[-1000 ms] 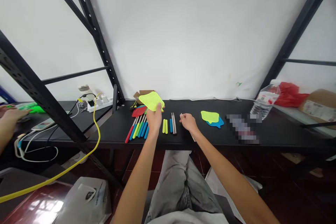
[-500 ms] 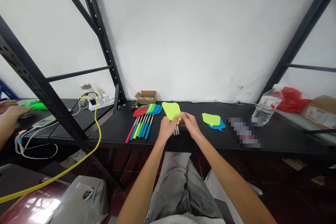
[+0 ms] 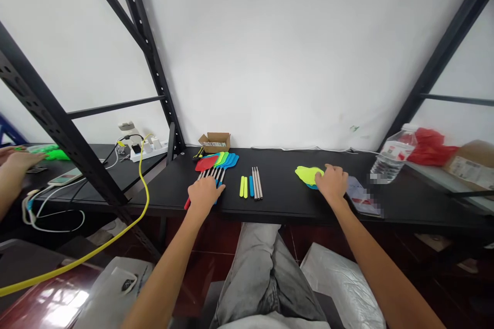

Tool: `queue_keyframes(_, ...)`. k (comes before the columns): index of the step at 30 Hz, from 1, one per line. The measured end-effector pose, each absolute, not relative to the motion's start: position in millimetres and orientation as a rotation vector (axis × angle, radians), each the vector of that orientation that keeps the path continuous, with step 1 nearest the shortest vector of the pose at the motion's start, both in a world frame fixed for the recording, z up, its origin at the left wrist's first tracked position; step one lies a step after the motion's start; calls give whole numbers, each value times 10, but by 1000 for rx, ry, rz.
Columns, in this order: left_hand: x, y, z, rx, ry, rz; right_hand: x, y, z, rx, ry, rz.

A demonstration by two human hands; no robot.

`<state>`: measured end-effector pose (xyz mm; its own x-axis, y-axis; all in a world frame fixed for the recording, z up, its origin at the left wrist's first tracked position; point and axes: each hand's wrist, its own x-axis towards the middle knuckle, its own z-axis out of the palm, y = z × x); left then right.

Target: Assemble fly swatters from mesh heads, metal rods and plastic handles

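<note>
My left hand (image 3: 204, 196) lies across the handles of a row of fly swatters, its thumb spread away to the right. Their mesh heads fan out behind it: a red head (image 3: 207, 163) in front, then green and blue heads (image 3: 230, 161). My right hand (image 3: 332, 183) is closed on the edge of a yellow-green swatter head (image 3: 307, 175), which lies over a blue one. Between my hands are two yellow-green handle grips (image 3: 243, 187), a blue grip (image 3: 251, 186) and several metal rods (image 3: 257, 183), lying side by side.
A small open cardboard box (image 3: 215, 142) stands behind the swatters. Right of my right hand are a flat printed packet (image 3: 362, 196), partly blurred, and a water bottle (image 3: 393, 157). Another person's hand (image 3: 17, 160) is at far left. A yellow cable (image 3: 143, 185) hangs past the shelf post.
My hands have parted from the middle. The right carried the yellow-green swatter head over to the others; the left moved onto the swatter handles. Grips and rods are now uncovered.
</note>
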<state>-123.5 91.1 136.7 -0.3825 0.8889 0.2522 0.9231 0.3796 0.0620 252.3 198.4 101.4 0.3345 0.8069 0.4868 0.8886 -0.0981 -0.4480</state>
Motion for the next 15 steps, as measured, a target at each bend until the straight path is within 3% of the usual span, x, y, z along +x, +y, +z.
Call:
queue_keyframes(4, -1085, 920, 1330, -1704, -2334, -176, 2258, 1894, 1000, -1756, -1499, -241)
queue_keyframes(9, -980, 859, 1338, -1728, -2311, -168, 1852, 1742, 1165, -1428, -1635, -67)
queue_keyframes(12, -811, 764, 1391, -1727, -2303, -274, 1517, 1604, 1244, -1213, -1707, 370)
queue_keyframes(15, -469, 654, 1474, -1847, -2316, -406, 1163, 1495, 1296, -1007, -1557, 1110)
